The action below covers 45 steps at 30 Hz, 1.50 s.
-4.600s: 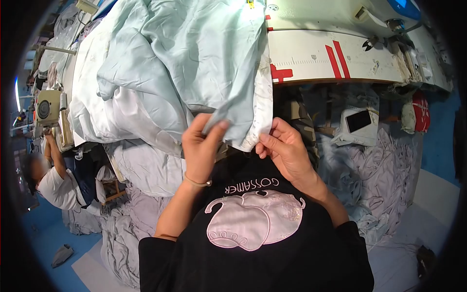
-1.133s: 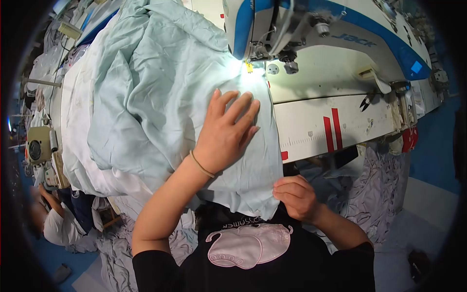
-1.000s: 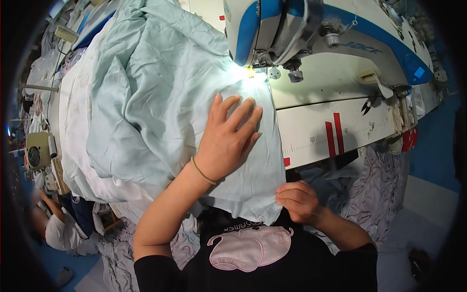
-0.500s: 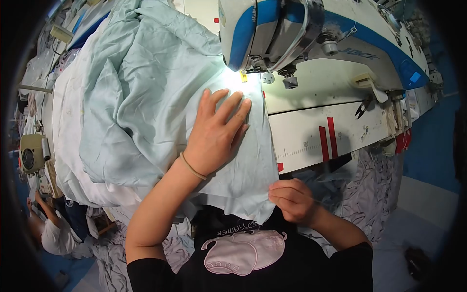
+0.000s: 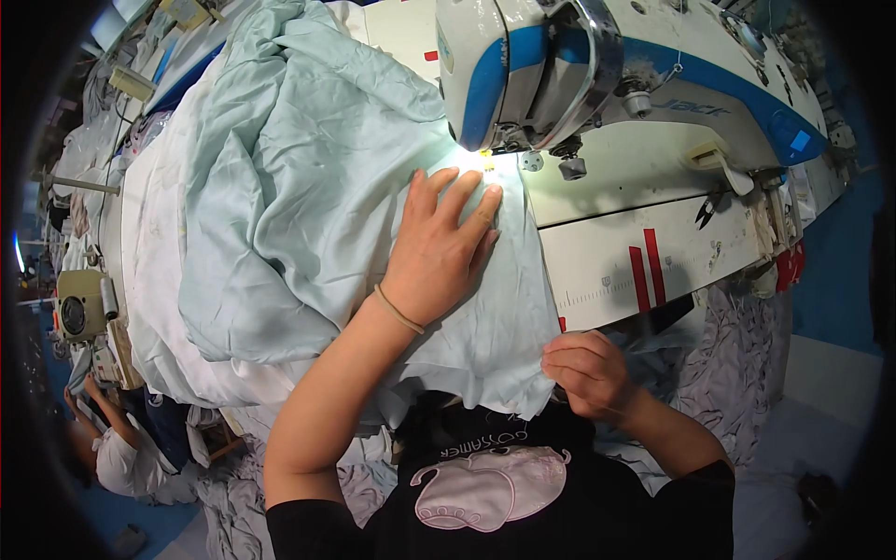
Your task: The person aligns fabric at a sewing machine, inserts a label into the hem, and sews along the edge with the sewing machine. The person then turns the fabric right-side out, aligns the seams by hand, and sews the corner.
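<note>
A pale blue-green cloth point(image 5: 289, 187) lies in loose folds over the sewing table, its right part smoothed out under the sewing machine point(image 5: 478, 75). My left hand point(image 5: 434, 247) rests flat on this cloth, fingers spread and tips just in front of the lit needle area. Lower down, my right hand point(image 5: 590, 375) pinches the cloth's right edge between thumb and fingers, near its bottom corner. The needle itself is lost in the lamp's glare.
Thread snips point(image 5: 707, 211) lie on the machine bed, right of red tape strips point(image 5: 646, 271). White cloth point(image 5: 154, 243) sits beneath the folds. Crumpled grey fabric point(image 5: 719, 373) hangs at lower right. Another person point(image 5: 126, 457) works at the far left.
The whole view has shifted, so everything appears a little further right. Both hands keep the same hold and position on the cloth, with barely any visible movement.
</note>
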### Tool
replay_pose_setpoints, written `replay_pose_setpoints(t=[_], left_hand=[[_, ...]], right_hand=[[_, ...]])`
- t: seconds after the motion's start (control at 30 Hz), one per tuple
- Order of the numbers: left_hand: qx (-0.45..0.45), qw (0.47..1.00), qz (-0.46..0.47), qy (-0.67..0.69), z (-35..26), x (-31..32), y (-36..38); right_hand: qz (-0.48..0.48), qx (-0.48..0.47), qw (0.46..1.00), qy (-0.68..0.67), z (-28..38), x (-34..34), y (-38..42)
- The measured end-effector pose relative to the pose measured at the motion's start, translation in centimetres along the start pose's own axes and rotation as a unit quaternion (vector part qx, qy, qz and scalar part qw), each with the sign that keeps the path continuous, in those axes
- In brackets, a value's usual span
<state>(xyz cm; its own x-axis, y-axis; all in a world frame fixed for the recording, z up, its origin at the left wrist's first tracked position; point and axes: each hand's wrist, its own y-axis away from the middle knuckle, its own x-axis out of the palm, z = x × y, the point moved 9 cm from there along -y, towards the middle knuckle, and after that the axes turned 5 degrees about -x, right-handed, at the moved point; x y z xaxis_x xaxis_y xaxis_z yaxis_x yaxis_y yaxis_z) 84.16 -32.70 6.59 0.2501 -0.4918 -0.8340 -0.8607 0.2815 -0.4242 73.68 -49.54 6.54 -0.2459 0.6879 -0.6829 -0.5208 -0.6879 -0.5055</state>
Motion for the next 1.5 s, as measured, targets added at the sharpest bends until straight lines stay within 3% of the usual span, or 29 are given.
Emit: replay_pose_setpoints(t=[0.9, 1.23, 1.5], left_hand=[[0.047, 0.996, -0.056, 0.049, 1.9, -1.0, -1.8], [0.127, 0.988, 0.016, 0.082, 0.7, -1.2, -1.0], [0.12, 0.989, 0.026, 0.078, 0.9, -0.9, -0.9]], right_hand=[[0.018, 0.033, 0.999, 0.022, -1.8, -0.3, -2.7], [0.0, 0.045, 0.999, 0.027, -1.4, 0.1, -3.3], [0.002, 0.043, 0.999, 0.025, -1.7, 0.0, -3.7]])
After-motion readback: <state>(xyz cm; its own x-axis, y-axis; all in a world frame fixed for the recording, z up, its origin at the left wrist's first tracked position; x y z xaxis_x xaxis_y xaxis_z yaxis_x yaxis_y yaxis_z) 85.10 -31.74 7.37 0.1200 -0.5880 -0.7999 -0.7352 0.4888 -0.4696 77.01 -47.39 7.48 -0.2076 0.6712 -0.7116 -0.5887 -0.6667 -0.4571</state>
